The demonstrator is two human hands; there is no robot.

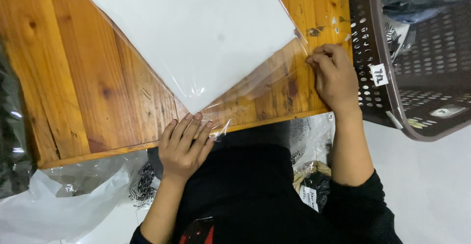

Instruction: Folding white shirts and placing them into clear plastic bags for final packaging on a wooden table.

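A large white sheet (196,33) lies inside a clear plastic sleeve (255,89) on a wooden table (83,87). The sleeve's open end juts past the sheet toward the table's near edge. My left hand (184,148) lies flat with fingers together, its tips pressing the sleeve's near corner at the table edge. My right hand (333,77) has its fingers curled, pinching the sleeve's edge at the sheet's right corner.
A dark perforated plastic basket (392,104) with packaged items stands at the right, touching the table side. Plastic bags (59,200) and wrapped dark goods (309,175) lie below the table's near edge. A dark bag (12,146) sits at the far left.
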